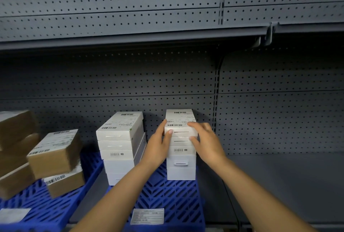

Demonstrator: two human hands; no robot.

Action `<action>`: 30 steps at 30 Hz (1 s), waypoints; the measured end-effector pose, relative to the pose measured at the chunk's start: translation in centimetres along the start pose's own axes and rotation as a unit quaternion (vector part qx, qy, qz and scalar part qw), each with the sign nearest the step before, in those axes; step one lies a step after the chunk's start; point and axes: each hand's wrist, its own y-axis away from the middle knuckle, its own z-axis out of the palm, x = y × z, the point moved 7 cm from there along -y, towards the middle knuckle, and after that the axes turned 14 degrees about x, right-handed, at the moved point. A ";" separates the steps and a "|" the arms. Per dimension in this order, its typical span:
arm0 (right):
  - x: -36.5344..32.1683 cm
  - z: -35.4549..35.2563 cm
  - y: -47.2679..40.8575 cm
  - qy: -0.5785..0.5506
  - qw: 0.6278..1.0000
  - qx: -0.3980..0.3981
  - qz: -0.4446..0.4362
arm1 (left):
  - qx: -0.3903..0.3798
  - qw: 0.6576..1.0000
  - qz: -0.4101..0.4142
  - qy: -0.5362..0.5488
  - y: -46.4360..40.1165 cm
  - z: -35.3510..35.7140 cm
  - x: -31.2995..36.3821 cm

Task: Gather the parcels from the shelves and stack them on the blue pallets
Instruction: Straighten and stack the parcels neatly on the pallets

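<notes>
Both hands clasp the top white parcel: my left hand grips its left side, my right hand its right. It sits atop the right white stack on the blue pallet, apparently flush. Another white stack and brown parcels stand to the left.

Barcoded shipping labels, print too small to read: on the top white box of the right stack, the top white box of the left stack, two brown parcels. White label on the blue pallet front: lines of text, illegible. No brand legible.
</notes>
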 end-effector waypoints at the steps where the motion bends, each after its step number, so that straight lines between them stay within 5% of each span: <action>1: 0.0 0.0 0.1 -0.001 1.000 0.003 -0.001 | 0.002 1.000 0.000 -0.004 0.0 0.0 0.0; 18: 3.8 0.7 3.4 0.001 0.994 -0.038 0.098 | -0.093 0.993 -0.044 -0.054 2.6 0.9 -5.5; 30: 3.5 1.8 4.1 -0.053 0.993 -0.011 0.104 | -0.062 0.996 -0.013 -0.056 3.2 0.7 -4.6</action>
